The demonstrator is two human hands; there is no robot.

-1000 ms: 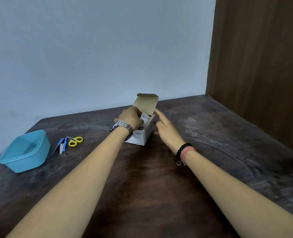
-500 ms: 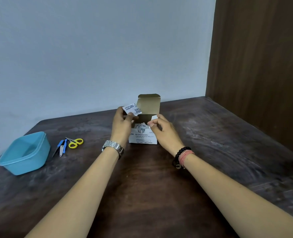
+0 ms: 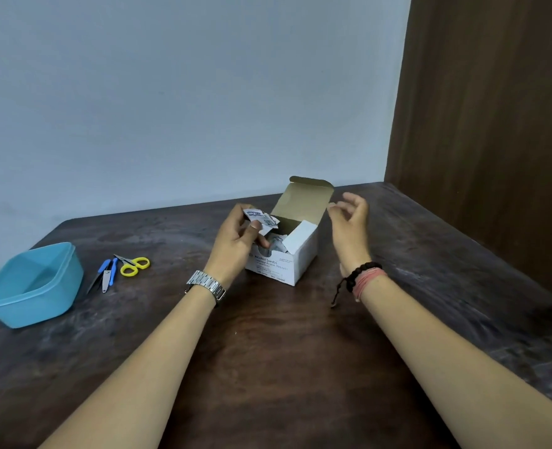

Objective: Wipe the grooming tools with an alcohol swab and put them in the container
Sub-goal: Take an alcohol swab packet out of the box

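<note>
Lifted off the swab box [image 3: 284,257], right hand [image 3: 349,218] hovers loosely open; left hand [image 3: 239,234] pinches a swab packet [image 3: 261,218].

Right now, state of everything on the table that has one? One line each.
swab box: lid flap open, standing up, packets inside
swab packet: pinched in the left hand, held above the box
right hand: fingers relaxed, holding nothing, beside the box
blue container: no lid on it, nothing visible inside
yellow scissors: closed, lying flat
blue tools: lying flat beside the scissors, outside the container
</note>
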